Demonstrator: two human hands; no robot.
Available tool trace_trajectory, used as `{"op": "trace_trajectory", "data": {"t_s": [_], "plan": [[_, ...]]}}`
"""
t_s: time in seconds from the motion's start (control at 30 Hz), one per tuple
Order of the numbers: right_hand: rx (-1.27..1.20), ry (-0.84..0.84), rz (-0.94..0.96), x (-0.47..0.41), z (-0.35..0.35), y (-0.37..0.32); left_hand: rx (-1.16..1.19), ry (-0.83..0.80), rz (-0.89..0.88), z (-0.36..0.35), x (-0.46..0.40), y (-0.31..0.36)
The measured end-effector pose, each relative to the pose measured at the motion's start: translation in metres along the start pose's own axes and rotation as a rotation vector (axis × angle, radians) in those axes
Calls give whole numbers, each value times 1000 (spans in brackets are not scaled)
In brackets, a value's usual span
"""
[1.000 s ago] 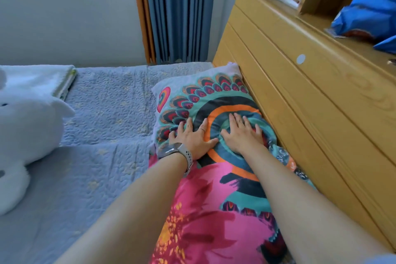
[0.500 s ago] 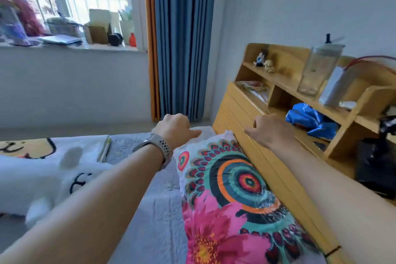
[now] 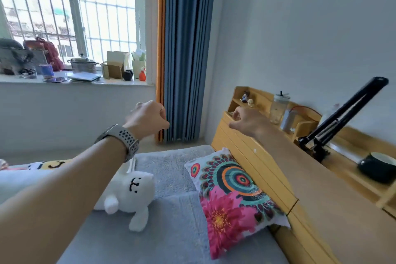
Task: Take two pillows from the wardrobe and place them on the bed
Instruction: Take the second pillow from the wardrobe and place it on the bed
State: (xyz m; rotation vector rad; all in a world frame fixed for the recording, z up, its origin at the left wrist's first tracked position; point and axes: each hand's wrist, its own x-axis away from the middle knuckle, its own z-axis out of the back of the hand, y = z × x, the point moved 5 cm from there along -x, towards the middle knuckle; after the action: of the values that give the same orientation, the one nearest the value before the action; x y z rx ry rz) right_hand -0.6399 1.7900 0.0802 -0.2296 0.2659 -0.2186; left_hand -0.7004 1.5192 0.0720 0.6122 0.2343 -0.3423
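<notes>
Both grips are now empty: left hand (image 3: 147, 119) and right hand (image 3: 248, 121) have lifted off, loosely curled, above the pillow (image 3: 231, 195), which lies along the bed's (image 3: 171, 231) headboard edge. One pillow looks placed.

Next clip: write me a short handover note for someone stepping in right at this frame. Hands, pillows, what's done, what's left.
Left hand: raised above the bed, loosely curled, holding nothing.
Right hand: raised beside the wooden headboard, empty.
Patterned pillow: lying on the grey bed cover, its long edge against the headboard.
Done: one pillow placed.
Left: only one pillow is clearly visible; no wardrobe is in view. Check for the second and fetch it if missing.
</notes>
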Motion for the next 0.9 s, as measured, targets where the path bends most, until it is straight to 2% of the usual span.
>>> {"op": "trace_trajectory", "data": {"t_s": [0.27, 0.37, 0.57, 0.9], "plan": [[90, 112, -72, 69, 67, -5, 82, -68, -157, 4, -1, 65], [141, 110, -122, 91, 78, 10, 145, -111, -178, -12, 4, 86], [84, 66, -239, 141, 86, 50, 208, -209, -225, -40, 18, 131], [101, 77, -236, 227, 101, 112, 252, -307, -207, -78, 96, 177]]}}
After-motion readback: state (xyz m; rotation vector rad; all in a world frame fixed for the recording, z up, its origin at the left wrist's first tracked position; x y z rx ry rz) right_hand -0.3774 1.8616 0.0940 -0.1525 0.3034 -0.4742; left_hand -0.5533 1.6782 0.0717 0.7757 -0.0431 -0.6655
